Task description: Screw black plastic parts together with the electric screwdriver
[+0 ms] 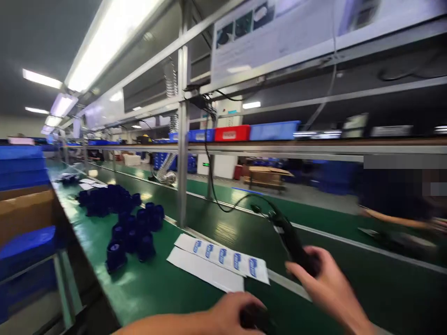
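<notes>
My right hand [326, 279] is wrapped round a black corded handheld tool [289, 235], which looks like an electric screwdriver. The tool tilts up and to the left, with its black cable leaving the upper end. Low in the picture, my left hand [235, 314] closes on a dark object [254, 318], blurred and cut off by the lower edge, so its kind does not show. Just beyond the left hand lies a white strip [209, 267] beside a sheet of labels with blue print [223, 256].
Several dark blue cup-shaped parts [131, 232] stand on the green bench [136, 295] at left. A metal post [182, 139] rises from the bench. A red bin [232, 133] and blue bins [274, 130] line the shelf. Another person's arm [394, 217] is across at right.
</notes>
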Available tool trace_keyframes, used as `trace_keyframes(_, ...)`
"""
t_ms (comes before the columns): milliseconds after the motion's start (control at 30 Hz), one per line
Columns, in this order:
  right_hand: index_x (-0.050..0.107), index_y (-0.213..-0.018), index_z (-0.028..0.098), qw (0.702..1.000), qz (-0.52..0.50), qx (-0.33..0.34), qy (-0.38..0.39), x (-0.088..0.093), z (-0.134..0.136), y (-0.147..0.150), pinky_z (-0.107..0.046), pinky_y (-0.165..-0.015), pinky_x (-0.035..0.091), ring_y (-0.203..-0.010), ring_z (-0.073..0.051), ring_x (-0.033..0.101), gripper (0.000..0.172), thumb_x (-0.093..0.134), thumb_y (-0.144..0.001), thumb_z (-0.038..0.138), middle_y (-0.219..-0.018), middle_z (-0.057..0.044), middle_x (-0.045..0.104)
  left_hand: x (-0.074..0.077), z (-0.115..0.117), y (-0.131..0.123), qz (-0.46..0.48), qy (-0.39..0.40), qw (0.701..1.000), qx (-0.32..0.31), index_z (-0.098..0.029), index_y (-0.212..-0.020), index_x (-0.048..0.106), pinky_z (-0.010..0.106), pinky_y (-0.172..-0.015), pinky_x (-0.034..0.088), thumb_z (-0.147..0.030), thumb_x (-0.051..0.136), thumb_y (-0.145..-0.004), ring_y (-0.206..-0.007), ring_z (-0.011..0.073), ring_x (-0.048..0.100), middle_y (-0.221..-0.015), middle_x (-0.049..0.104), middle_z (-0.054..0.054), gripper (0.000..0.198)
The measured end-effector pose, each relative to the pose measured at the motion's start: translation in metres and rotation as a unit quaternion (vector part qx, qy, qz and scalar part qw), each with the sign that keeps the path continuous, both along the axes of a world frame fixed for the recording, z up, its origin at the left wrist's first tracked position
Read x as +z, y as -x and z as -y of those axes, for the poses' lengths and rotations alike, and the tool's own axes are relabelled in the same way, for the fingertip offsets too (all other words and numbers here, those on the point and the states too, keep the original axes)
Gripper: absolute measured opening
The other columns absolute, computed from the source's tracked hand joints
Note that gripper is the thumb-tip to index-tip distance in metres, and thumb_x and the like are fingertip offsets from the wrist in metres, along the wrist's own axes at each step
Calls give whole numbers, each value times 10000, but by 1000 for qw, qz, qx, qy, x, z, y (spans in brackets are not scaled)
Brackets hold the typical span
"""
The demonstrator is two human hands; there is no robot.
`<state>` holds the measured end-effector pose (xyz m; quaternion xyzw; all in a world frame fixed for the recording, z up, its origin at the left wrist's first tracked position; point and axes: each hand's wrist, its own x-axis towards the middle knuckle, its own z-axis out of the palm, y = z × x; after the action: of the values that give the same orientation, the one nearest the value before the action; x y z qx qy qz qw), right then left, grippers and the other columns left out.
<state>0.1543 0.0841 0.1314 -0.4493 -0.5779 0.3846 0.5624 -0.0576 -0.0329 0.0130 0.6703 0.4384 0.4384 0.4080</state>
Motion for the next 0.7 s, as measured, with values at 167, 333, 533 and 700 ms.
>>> trace_keyframes(167,567,-1059,219,964,-158,206,49,35,43,9,-280,-431,412,-452,-145,475,499,709,-612,387,-868,-43,720,2,7,-4,-12,-8,999,36,-172,-1303,686,447,-993,533,-403,837,-757,-1051,301,686,-1167,753,122,611)
trace_keyframes(333,618,-1117,174,919,-260,285,79,41,50,5,-263,-472,407,-493,-169,517,522,582,-736,529,-838,-97,744,10,10,-10,-16,13,1000,0,-160,-1265,657,427,-1017,527,-400,754,-840,-1065,281,676,-1158,735,110,498)
trace_keyframes(533,644,-1085,174,921,-272,276,38,44,53,5,-254,-464,396,-467,-158,507,475,589,-817,563,-746,-53,699,15,12,-18,-9,11,1000,-24,-156,-1227,663,419,-1021,524,-404,740,-863,-1081,279,670,-1146,738,105,447)
trace_keyframes(700,631,-975,180,949,-234,208,-42,32,58,16,-227,-463,379,-464,-111,482,456,865,-775,517,-689,16,620,13,11,-19,-9,16,1000,-24,-158,-1237,657,415,-988,529,-394,757,-860,-1044,273,675,-1117,736,95,456)
